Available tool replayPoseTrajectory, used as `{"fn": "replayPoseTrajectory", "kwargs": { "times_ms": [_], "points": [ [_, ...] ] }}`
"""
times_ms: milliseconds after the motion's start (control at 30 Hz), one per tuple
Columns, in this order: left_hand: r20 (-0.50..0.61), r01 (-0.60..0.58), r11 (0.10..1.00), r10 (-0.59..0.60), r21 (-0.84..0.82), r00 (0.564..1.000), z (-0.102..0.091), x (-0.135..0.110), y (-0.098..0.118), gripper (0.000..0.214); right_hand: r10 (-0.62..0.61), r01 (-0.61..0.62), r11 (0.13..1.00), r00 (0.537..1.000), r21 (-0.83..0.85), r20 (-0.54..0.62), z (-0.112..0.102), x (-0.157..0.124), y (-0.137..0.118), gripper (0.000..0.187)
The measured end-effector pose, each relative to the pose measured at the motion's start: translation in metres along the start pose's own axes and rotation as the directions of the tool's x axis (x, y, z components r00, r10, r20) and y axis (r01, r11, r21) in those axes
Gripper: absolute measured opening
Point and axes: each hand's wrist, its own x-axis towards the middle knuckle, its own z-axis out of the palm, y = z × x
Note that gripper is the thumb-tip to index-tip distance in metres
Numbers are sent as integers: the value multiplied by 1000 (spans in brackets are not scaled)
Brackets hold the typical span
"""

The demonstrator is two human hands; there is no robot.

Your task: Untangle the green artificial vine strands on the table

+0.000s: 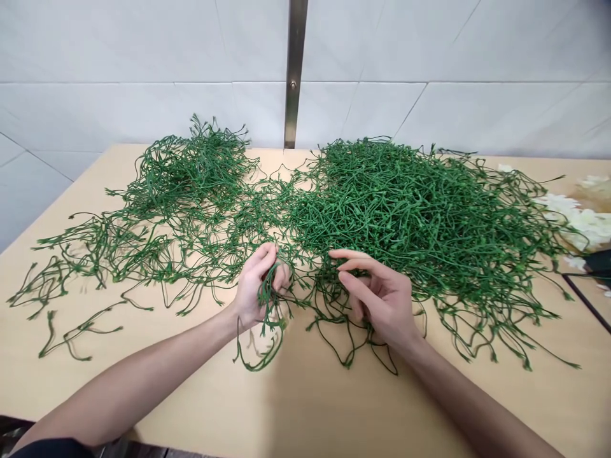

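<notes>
White flowers (pixel 592 224) lay beside the tangled heap of wiry green stems (pixel 405 210) on your smooth table (pixel 200 407). Your left hand (pixel 252 289) pinched a looped bunch (pixel 270 294); your right hand (pixel 384 299), fingers apart, hung nearby.

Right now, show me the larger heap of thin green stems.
The right heap of thin green stems, beside the white flowers; wider than the left heap.
</notes>
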Motion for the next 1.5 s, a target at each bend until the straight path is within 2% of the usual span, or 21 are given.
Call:
{"fn": "replayPoseTrajectory", "kwargs": {
  "times_ms": [33, 100, 167, 267, 333, 467, 533, 633, 733, 833, 967, 1033, 1167, 1267, 1333, 1400, 1500],
  "points": [
    [25, 14, 1000, -15, 20, 1000, -1, 0, -1, 31, -54, 54, 998, 999, 10, -9, -1, -1, 0, 10],
    [90, 37, 995, -46, 97, 995, -2, -2, -3, 30, -142, 142, 990, 989, 7, -33, -2, -2, -1, 20],
    [162, 48, 980, -80, 194, 984, -3, -5, -5, 31, -180, 179, 983, 984, -44, -19, -1, -3, -2, 27],
    [267, 45, 931, -150, 362, 952, -4, -11, -6, 31, -209, 225, 963, 971, -146, 118, 1, -3, -2, 23],
    [320, 24, 896, -183, 444, 929, -3, -14, -5, 30, -263, 300, 933, 945, -197, 195, 4, -2, 0, 22],
    [340, -20, 870, -171, 492, 925, -1, -15, -3, 31, -385, 440, 848, 894, -295, 228, 5, 0, 1, 6],
    [321, -41, 851, -152, 523, 935, 0, -15, -3, 33, -413, 479, 817, 875, -322, 253, 4, 1, 0, 5],
    [307, -65, 826, -134, 560, 942, 0, -17, -4, 36, -352, 446, 828, 885, -339, 305, 4, 0, -2, 10],
    [320, -37, 841, -164, 539, 933, 1, -18, -5, 37, -186, 305, 890, 922, -339, 341, 5, -1, -1, 12],
    [324, -15, 828, -204, 561, 924, 0, -17, -6, 39, -88, 218, 933, 910, -286, 405, 5, -1, 0, 13],
    [367, -82, 788, -189, 610, 911, 0, -17, -6, 39, -49, 194, 937, 896, -290, 442, 3, 0, 0, 17],
    [387, -95, 801, -178, 590, 905, 0, -17, -5, 37, -105, 268, 910, 888, -318, 447, 2, 0, 1, 17],
    [372, -79, 820, -170, 567, 912, 0, -19, -5, 35, -361, 495, 812, 842, -310, 401, 1, 1, 4, 17],
    [351, -53, 811, -193, 583, 916, 0, -19, -4, 36, -452, 548, 761, 832, -347, 323, 1, 0, 5, 10],
    [346, -32, 815, -209, 578, 915, 0, -18, -4, 38, -399, 500, 779, 861, -378, 316, 1, 0, 5, 10],
    [353, -30, 807, -225, 590, 908, 0, -17, -4, 39, -266, 406, 824, 893, -394, 364, 1, -1, 5, 15],
    [368, -31, 765, -274, 643, 889, 0, -15, -4, 42, -29, 230, 891, 890, -392, 456, -1, -2, 3, 21]
  ]
}}
